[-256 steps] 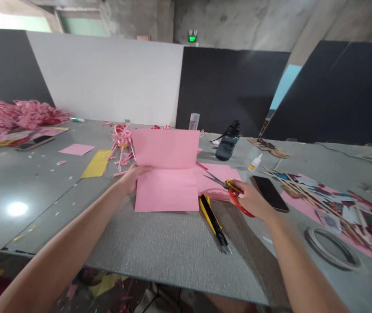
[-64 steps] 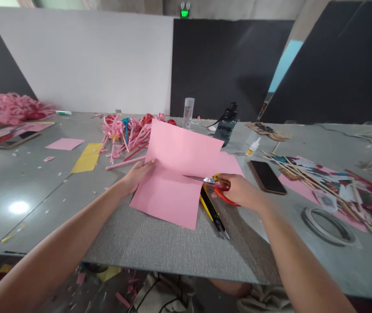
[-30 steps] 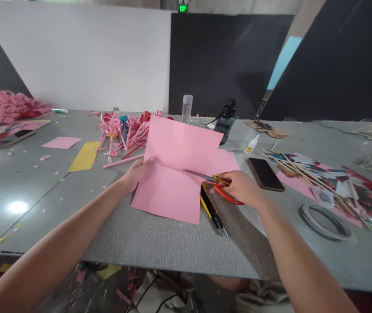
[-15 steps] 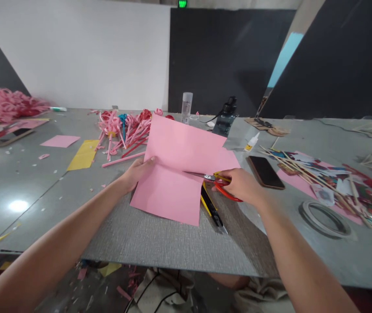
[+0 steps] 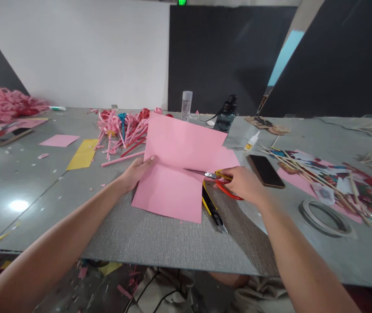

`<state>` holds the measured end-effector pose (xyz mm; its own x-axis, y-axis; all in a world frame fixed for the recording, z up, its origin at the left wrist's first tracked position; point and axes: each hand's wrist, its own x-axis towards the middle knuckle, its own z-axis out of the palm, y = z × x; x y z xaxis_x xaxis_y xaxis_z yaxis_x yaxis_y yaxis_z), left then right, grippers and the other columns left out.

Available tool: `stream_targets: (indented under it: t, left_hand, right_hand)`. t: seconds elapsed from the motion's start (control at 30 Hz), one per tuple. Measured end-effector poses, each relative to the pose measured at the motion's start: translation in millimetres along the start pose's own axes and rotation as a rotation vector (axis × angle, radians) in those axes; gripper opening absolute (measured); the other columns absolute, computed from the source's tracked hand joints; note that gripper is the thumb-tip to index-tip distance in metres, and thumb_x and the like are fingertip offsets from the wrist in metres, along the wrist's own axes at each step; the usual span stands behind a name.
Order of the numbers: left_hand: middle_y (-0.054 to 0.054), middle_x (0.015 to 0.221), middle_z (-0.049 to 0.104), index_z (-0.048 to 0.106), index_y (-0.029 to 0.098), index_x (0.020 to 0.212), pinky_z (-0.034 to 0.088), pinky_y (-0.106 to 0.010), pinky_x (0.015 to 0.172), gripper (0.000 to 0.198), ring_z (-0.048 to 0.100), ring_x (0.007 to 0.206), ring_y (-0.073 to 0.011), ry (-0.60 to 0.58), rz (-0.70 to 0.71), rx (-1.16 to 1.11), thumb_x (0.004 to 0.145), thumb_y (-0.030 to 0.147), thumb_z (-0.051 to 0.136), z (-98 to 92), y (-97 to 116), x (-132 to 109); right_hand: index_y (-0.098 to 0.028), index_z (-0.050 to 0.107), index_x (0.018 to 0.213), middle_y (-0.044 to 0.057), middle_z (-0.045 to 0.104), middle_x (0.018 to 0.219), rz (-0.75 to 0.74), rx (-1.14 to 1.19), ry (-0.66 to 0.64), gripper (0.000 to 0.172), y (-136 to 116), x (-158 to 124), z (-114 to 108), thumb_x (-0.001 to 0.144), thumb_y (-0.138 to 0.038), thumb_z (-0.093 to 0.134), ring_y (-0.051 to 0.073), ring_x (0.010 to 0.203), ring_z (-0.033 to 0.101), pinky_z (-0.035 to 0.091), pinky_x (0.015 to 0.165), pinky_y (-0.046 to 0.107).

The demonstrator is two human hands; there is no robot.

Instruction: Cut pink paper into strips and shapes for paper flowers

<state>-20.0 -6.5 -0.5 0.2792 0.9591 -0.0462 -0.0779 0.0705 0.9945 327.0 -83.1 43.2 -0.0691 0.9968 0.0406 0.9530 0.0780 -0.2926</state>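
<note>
A pink sheet of paper (image 5: pixel 169 191) is held up over the table, slit from its right edge toward the middle. My left hand (image 5: pixel 137 173) pinches its left edge, thumb on the near face. In my right hand (image 5: pixel 243 182) are scissors (image 5: pixel 227 190) with red and yellow handles, their blades in the slit and partly hidden by the upper flap. Beneath the paper's right side lies a black and yellow utility knife (image 5: pixel 212 208), its blade end toward me. Another pink sheet (image 5: pixel 230 158) rests behind the scissors.
Right of my hand are a phone (image 5: pixel 266 171), a glue bottle (image 5: pixel 252 141), a tape roll (image 5: pixel 325 218) and a pile of sticks and scraps (image 5: pixel 332 187). Pink paper strips (image 5: pixel 124 130), a yellow sheet (image 5: pixel 83 154) and a dark bottle (image 5: pixel 226 115) stand or lie farther back.
The scissor blades have closed a little in the slit, and the handles have shifted slightly. The paper's lower flap has moved slightly right and up.
</note>
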Motion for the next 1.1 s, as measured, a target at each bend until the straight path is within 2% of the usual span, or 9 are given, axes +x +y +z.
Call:
stream_targets:
  t: [0.37, 0.63, 0.83, 1.0, 1.1]
  left_hand:
    - [-0.007, 0.088, 0.076, 0.07, 0.015, 0.103, 0.056, -0.028, 0.062, 0.052, 0.069, 0.07, -0.019, -0.006, 0.0, -0.019, 0.078, 0.061, 0.076, -2.9, -6.6, 3.4]
    - [-0.009, 0.091, 0.077, 0.071, 0.015, 0.103, 0.056, -0.029, 0.063, 0.054, 0.07, 0.071, -0.0206, -0.004, 0.013, 0.0, 0.077, 0.062, 0.076, -2.1, -6.7, 3.1]
    - [-0.007, 0.089, 0.077, 0.072, 0.015, 0.101, 0.056, -0.028, 0.064, 0.051, 0.07, 0.073, -0.0202, 0.015, 0.031, 0.009, 0.078, 0.061, 0.076, -1.2, -7.4, 3.0]
    - [-0.007, 0.084, 0.076, 0.072, 0.015, 0.1, 0.056, -0.029, 0.063, 0.049, 0.068, 0.069, -0.0198, 0.001, 0.018, -0.004, 0.079, 0.06, 0.076, -1.6, -7.6, 3.2]
    - [-0.007, 0.081, 0.075, 0.071, 0.015, 0.098, 0.054, -0.027, 0.058, 0.05, 0.067, 0.067, -0.0193, 0.009, 0.025, 0.01, 0.079, 0.061, 0.075, -0.6, -5.8, 2.1]
  right_hand:
    - [-0.032, 0.082, 0.097, 0.004, 0.079, 0.082, -0.008, -0.08, 0.053, 0.022, -0.4, -1.7, -2.2, 0.08, -0.041, 0.071, 0.024, 0.072, 0.068, 0.037, 0.055, 0.03]
    - [-0.033, 0.082, 0.107, 0.005, 0.082, 0.099, -0.009, -0.124, 0.094, 0.03, 6.4, 0.2, 0.7, 0.081, -0.028, 0.067, 0.027, 0.082, 0.071, 0.04, 0.06, 0.031]
    - [-0.03, 0.081, 0.108, 0.007, 0.08, 0.108, 0.012, -0.126, 0.097, 0.032, 6.4, 0.6, 0.7, 0.08, -0.025, 0.066, 0.029, 0.086, 0.071, 0.04, 0.061, 0.032]
    - [-0.029, 0.079, 0.089, 0.005, 0.08, 0.092, -0.016, -0.065, 0.07, 0.02, 2.8, -0.3, 0.7, 0.075, -0.043, 0.076, 0.025, 0.076, 0.069, 0.037, 0.054, 0.031]
    - [-0.027, 0.073, 0.08, 0.002, 0.077, 0.081, -0.048, 0.008, 0.04, 0.013, 1.0, -1.4, 1.1, 0.078, -0.04, 0.073, 0.02, 0.067, 0.067, 0.039, 0.052, 0.029]
